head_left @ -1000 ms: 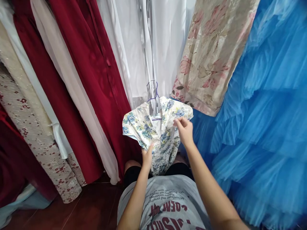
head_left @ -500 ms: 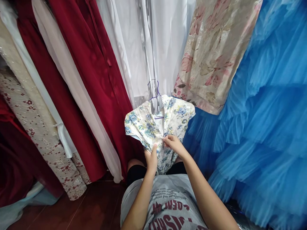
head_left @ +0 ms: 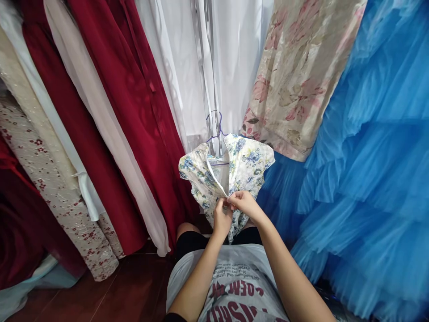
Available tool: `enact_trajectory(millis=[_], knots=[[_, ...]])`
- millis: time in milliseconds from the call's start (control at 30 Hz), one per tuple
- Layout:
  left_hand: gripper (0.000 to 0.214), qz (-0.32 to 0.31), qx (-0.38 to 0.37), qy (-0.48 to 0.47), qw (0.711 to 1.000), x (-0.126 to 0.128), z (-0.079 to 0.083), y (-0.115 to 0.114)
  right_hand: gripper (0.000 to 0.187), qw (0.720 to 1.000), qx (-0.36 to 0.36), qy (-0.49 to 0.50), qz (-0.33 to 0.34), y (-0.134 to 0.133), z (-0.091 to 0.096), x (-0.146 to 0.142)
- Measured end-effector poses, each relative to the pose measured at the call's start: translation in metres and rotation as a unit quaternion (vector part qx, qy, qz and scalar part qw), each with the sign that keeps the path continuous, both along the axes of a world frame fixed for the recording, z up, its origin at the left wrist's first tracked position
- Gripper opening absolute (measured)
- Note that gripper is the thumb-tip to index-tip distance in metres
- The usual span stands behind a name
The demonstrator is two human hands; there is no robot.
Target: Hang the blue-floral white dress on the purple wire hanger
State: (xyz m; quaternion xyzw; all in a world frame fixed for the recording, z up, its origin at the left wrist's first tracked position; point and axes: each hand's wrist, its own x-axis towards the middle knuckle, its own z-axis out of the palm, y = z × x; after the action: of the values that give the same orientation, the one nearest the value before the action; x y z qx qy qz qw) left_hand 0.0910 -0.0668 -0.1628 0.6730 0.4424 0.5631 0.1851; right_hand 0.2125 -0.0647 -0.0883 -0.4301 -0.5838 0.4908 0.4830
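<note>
A white dress with blue flowers [head_left: 250, 156] hangs on a purple hanger [head_left: 220, 127] in front of me, its lower part hanging down toward my lap. The front opening gapes in a V from the neck down to my fingers. My left hand [head_left: 222, 219] pinches the cloth just below the bottom of this opening. Beside it, my right hand [head_left: 244, 203] pinches the right edge of the opening at the same spot. The two hands' fingertips meet or nearly touch. Whatever small fastening lies between them is hidden.
Long dark red dresses [head_left: 124, 112] and a pale pink one hang at the left. White cloth [head_left: 236, 67] hangs behind the hanger. On the right are a beige floral garment [head_left: 295, 80] and a wide blue tulle dress [head_left: 375, 179]. Dark red tiles [head_left: 134, 281] form the floor.
My left hand has moved right and up to meet my right hand. The dress's left side has drawn inward, and its neck opening gapes wider. My right hand has barely moved.
</note>
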Motion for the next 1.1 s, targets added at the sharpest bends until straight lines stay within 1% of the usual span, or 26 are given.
enact_trajectory(millis=[67, 133, 233, 300, 400, 467, 533, 567, 633, 700, 767, 800, 833, 900, 933, 967, 1033, 1100], knots=[[0.006, -0.011, 0.000, 0.025, 1.000, -0.003, 0.002, 0.000, 0.022, 1.000, 0.001, 0.027, -0.011, 0.000, 0.004, 0.001], [0.010, -0.023, -0.002, 0.062, 0.998, -0.008, 0.008, -0.002, 0.023, 0.997, 0.011, 0.063, -0.043, 0.002, 0.010, 0.002], [0.010, -0.036, -0.015, 0.130, 0.991, -0.013, 0.019, -0.010, 0.021, 0.988, 0.030, 0.122, -0.089, 0.014, 0.032, -0.001], [0.011, -0.040, -0.028, 0.173, 0.984, -0.014, 0.028, -0.016, 0.020, 0.981, 0.045, 0.155, -0.104, 0.028, 0.055, -0.005], [0.016, -0.039, -0.046, 0.233, 0.971, -0.011, 0.041, -0.025, 0.022, 0.972, 0.078, 0.192, -0.113, 0.054, 0.099, -0.012], [0.019, -0.050, -0.060, 0.279, 0.957, -0.010, 0.049, -0.030, 0.025, 0.965, 0.095, 0.214, -0.122, 0.070, 0.127, -0.016], [0.022, -0.071, -0.073, 0.318, 0.942, -0.011, 0.055, -0.034, 0.022, 0.958, 0.104, 0.229, -0.135, 0.081, 0.147, -0.019], [0.023, -0.080, -0.080, 0.331, 0.937, -0.013, 0.057, -0.035, 0.019, 0.957, 0.107, 0.232, -0.138, 0.082, 0.152, -0.020], [0.019, -0.093, -0.095, 0.339, 0.931, -0.020, 0.059, -0.033, 0.016, 0.957, 0.114, 0.232, -0.134, 0.079, 0.154, -0.022], [0.012, -0.105, -0.110, 0.337, 0.929, -0.028, 0.064, -0.026, 0.015, 0.958, 0.120, 0.228, -0.126, 0.070, 0.146, -0.023], [0.006, -0.106, -0.113, 0.323, 0.934, -0.036, 0.075, -0.015, 0.016, 0.959, 0.125, 0.223, -0.124, 0.059, 0.135, -0.022], [0.006, -0.094, -0.104, 0.300, 0.944, -0.040, 0.084, -0.010, 0.017, 0.959, 0.128, 0.220, -0.125, 0.055, 0.129, -0.023], [0.011, -0.073, -0.085, 0.264, 0.958, -0.043, 0.096, -0.004, 0.018, 0.959, 0.133, 0.217, -0.127, 0.051, 0.125, -0.023], [0.026, -0.021, -0.014, 0.168, 0.986, -0.048, 0.127, 0.008, 0.020, 0.958, 0.146, 0.209, -0.133, 0.045, 0.118, -0.023], [0.032, -0.002, 0.036, 0.124, 0.992, -0.050, 0.144, 0.013, 0.020, 0.957, 0.152, 0.205, -0.137, 0.044, 0.117, -0.024], [0.036, 0.002, 0.081, 0.103, 0.991, -0.050, 0.161, 0.019, 0.020, 0.957, 0.157, 0.202, -0.140, 0.042, 0.116, -0.024], [0.033, -0.013, 0.131, 0.112, 0.985, -0.050, 0.190, 0.031, 0.019, 0.957, 0.168, 0.190, -0.143, 0.042, 0.116, -0.024], [0.021, -0.043, 0.152, 0.145, 0.977, -0.047, 0.209, 0.041, 0.019, 0.958, 0.185, 0.166, -0.146, 0.043, 0.117, -0.023]])
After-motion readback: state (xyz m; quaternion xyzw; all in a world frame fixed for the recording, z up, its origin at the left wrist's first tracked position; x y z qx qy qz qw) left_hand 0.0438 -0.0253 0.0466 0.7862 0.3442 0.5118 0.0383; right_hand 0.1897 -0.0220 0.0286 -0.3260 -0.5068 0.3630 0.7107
